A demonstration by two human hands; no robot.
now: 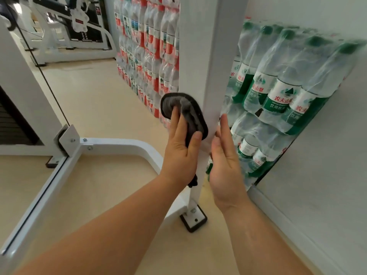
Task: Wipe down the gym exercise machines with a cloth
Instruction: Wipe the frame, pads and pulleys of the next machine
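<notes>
Both forearms come in from the bottom edge, L forearm (119, 225) and R forearm (258, 235), meeting at the white upright post (198, 66) of the machine frame.

L hand (181, 149) grips the dark grey cloth (184, 110): thumb clamped on its lower edge, fingers curled over the front, cloth bunched and pressed to the post's L face. One loose end of it hangs out below my palm. R hand (226, 157) has fingers straight and close together, laid along the post's R edge at approx. the same height as the cloth; holds nothing. Can't tell if the palm itself touches the metal.

Below the hands the post ends in a black base plate (193, 220) w/ bolts, sitting on the beige floor (99, 96). A curved white base tube (129, 143) runs L from the post to a bolted bracket (69, 139).

Just R of the post, shrink-wrapped packs of green-label water bottles (278, 92) are stacked against the wall (317, 175). Behind the post, more packs w/ red labels (151, 56). Far back L, another white machine (69, 26).
</notes>
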